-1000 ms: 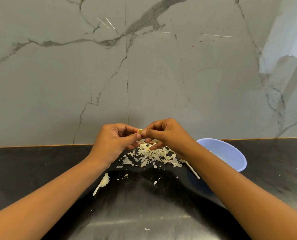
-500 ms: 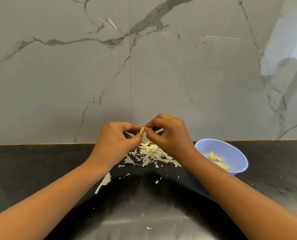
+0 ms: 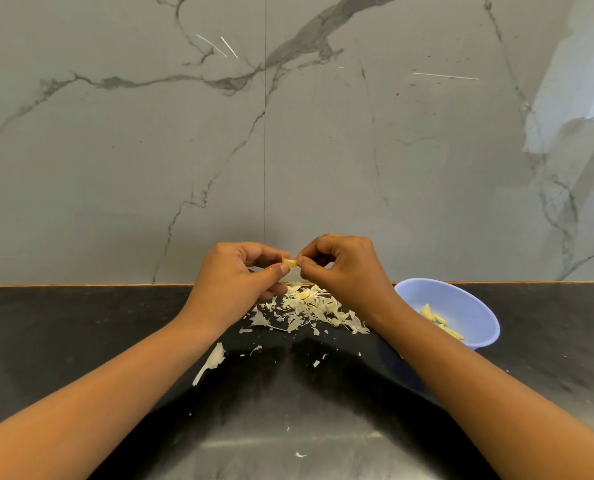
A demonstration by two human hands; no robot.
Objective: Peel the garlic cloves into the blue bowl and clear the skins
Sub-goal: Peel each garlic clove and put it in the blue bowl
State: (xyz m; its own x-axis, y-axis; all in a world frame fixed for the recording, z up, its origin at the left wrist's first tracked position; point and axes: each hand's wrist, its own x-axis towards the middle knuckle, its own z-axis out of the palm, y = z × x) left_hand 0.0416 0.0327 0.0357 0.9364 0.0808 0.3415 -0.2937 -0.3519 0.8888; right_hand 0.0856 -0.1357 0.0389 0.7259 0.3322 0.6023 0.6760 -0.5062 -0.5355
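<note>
Garlic clove [image 3: 290, 263] held above the skin pile [image 3: 306, 308], pinched at either end between left hand [image 3: 235, 275] and right hand [image 3: 344, 268], both closed on it by thumb and forefinger. Judged light, firm, somewhat slick once bare; its skin thin and brittle, best caught at a tip with a nail. Both forearms reach forward, wrists raised off the black counter [image 3: 81, 341]. Blue bowl [image 3: 479, 308] sits just right of the pile, a few peeled cloves [image 3: 437, 320] inside
</note>
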